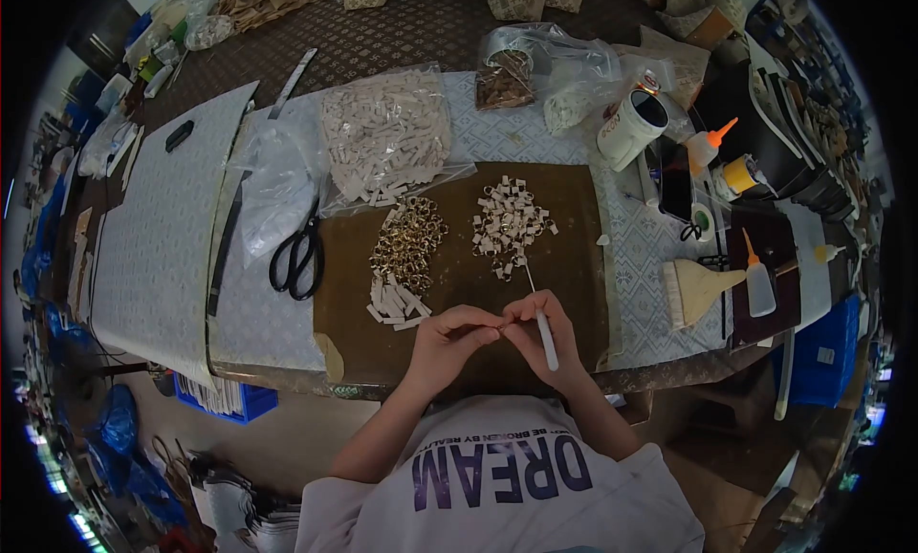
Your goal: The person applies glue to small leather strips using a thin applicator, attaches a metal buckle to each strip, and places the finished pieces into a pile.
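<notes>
My left hand (pixel 451 341) and my right hand (pixel 541 325) meet over the front of the brown mat (pixel 459 257), fingertips pinched together. What lies between the fingertips is too small to make out. A thin metal tool with a white handle (pixel 546 341), like an awl, is tucked in my right hand, its shaft pointing away from me. Ahead of my left hand lie loose pale strips (pixel 396 303) and a pile of gold-coloured metal rings (pixel 409 238). Beyond my right hand is a pile of metal rings with pale strips around them (pixel 512 220).
A plastic bag of pale strips (pixel 384 132) lies behind the mat. Black-handled scissors (pixel 297 259) are to the left. On the right are a white tub (pixel 632 129), a phone (pixel 675 182), a wide brush (pixel 696 290) and a glue bottle (pixel 759 283).
</notes>
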Demonstrator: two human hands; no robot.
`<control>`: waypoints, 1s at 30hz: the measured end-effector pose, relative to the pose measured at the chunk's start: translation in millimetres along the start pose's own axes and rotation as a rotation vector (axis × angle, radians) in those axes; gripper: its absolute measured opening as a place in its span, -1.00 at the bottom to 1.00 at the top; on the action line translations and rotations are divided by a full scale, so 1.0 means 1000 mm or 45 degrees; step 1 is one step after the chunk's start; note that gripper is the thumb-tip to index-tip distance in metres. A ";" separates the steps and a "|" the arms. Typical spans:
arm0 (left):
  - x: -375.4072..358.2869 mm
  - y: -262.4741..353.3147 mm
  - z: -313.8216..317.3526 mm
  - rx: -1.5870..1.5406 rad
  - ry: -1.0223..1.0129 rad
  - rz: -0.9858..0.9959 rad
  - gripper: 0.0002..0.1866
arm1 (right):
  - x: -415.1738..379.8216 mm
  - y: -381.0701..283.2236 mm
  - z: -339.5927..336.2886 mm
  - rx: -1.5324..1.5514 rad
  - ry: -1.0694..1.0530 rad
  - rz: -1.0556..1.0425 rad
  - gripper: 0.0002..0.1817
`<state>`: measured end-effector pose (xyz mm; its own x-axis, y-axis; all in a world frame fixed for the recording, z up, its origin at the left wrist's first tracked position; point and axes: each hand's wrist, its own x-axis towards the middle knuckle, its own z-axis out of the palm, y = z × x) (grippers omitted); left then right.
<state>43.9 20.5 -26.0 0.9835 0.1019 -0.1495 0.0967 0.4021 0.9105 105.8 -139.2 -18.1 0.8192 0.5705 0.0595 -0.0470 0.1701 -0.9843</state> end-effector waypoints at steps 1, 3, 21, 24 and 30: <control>0.002 -0.001 -0.004 -0.160 -0.065 -0.120 -0.85 | 0.000 -0.001 0.002 0.145 -0.013 0.064 -0.72; 0.003 -0.009 -0.007 -0.200 -0.045 -0.140 -0.85 | -0.002 0.002 0.004 0.224 0.020 0.051 -0.71; 0.017 0.021 -0.063 1.736 0.590 0.577 -0.86 | 0.041 0.023 -0.023 -1.094 0.379 -0.237 -0.79; 0.018 0.019 -0.067 1.706 0.559 0.569 -0.86 | 0.042 0.013 -0.018 -1.222 0.390 -0.202 -0.76; 0.015 0.036 -0.065 1.284 0.521 0.191 -0.87 | 0.029 0.034 0.034 -0.790 0.140 -0.175 -0.80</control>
<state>51.9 95.5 -20.7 0.8886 0.4567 0.0418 0.2445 -0.5490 0.7993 109.1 -89.7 -44.1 0.8495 0.4855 0.2066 0.3746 -0.2792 -0.8842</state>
